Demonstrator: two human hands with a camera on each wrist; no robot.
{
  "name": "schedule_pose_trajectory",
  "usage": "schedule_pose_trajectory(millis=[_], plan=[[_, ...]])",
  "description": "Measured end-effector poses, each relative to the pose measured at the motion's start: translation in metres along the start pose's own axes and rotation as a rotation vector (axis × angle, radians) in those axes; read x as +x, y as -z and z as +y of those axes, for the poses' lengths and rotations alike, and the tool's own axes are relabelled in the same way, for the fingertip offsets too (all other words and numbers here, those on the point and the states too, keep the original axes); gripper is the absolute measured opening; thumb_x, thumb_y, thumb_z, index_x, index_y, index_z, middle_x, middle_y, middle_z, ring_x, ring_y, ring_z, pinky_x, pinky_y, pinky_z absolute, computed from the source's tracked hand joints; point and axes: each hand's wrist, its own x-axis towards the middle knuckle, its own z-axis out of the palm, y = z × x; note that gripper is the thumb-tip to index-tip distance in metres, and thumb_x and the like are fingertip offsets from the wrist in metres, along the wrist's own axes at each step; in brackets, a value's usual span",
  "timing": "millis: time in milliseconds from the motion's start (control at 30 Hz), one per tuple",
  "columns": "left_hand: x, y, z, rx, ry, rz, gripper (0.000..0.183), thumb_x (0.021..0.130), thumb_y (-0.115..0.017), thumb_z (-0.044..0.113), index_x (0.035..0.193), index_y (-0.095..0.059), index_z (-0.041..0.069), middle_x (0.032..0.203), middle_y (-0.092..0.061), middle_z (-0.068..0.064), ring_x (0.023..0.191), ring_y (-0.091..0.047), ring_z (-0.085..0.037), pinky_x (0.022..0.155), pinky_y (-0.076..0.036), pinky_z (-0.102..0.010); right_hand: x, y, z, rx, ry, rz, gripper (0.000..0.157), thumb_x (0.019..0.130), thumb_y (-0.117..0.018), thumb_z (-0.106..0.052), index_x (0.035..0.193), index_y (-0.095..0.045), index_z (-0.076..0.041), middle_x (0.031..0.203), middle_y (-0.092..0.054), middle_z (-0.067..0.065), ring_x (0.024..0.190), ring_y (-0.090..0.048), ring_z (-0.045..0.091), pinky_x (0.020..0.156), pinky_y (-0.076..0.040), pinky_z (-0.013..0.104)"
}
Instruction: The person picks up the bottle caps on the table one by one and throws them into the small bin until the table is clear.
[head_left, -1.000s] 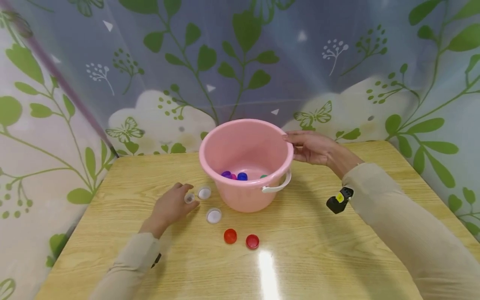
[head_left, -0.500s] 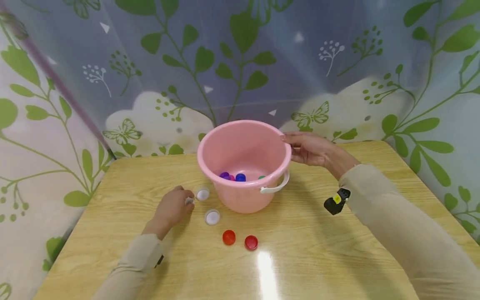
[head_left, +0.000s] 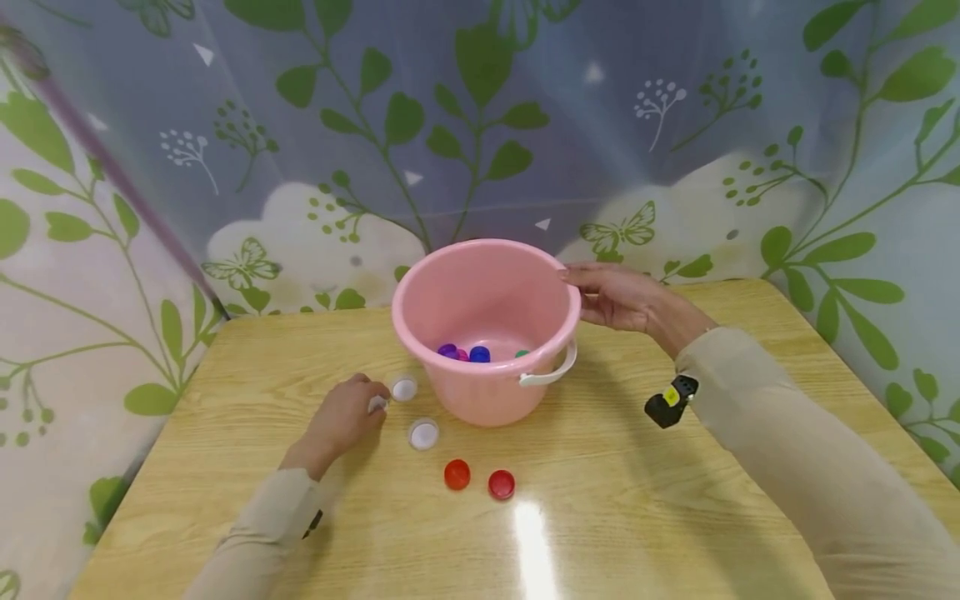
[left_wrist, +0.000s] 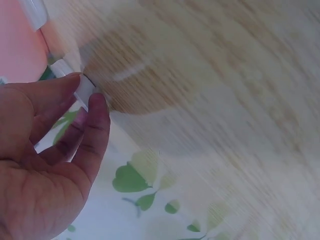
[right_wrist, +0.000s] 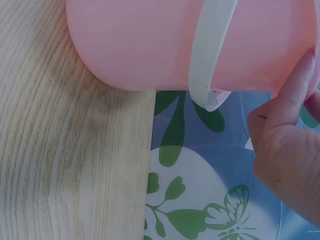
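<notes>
Between thumb and fingertips my left hand pinches a small white bottle cap, low over the table left of the pink bucket. Two more white caps lie close by: one cap beside the bucket, another cap nearer me. My right hand grips the bucket's rim at its right side, fingers over the edge. Inside the bucket a purple cap, a blue cap, a pink one and a green one show; the front wall hides part of the floor.
In front of the bucket lie an orange-red cap and a red cap on the wooden table. The bucket's white handle hangs down at the front right. A leaf-patterned cloth stands behind the table.
My left fingers have closed on the white cap, which earlier showed between spread thumb and fingers. My right hand stays on the bucket rim; the view has shifted slightly.
</notes>
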Motion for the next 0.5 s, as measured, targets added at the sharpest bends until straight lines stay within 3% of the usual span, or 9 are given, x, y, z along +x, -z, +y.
schedule_pose_trajectory(millis=[133,333,500], plan=[[-0.002,0.001,0.0,-0.022,-0.018,0.017,0.013,0.081,-0.067,-0.001,0.094,-0.069,-0.001,0.09,-0.061,-0.014,0.081,-0.06,-0.032,0.075,-0.053,-0.048,-0.001,0.001,0.0,0.008,0.0,0.005,0.041,0.096,-0.06,-0.016,0.133,-0.046,-0.003,0.098,-0.056,0.007,0.076,-0.062,0.013,0.075,-0.058,0.026],[-0.003,0.014,0.0,-0.046,0.093,0.047,0.018,0.086,-0.066,0.004,0.102,-0.068,-0.004,0.095,-0.06,-0.016,0.085,-0.059,-0.031,0.077,-0.052,-0.049,0.0,0.0,0.001,-0.003,0.004,0.01,0.039,0.097,-0.058,-0.017,0.133,-0.046,-0.005,0.102,-0.054,0.007,0.077,-0.062,0.012,0.076,-0.057,0.025],[-0.001,0.033,0.002,-0.039,0.115,0.154,0.023,0.089,-0.066,0.006,0.109,-0.066,-0.006,0.101,-0.059,-0.022,0.086,-0.059,-0.036,0.075,-0.052,-0.051,0.0,0.0,0.002,0.006,0.005,0.016,0.036,0.097,-0.058,-0.017,0.13,-0.049,-0.006,0.099,-0.055,0.006,0.077,-0.061,0.012,0.075,-0.057,0.025]])
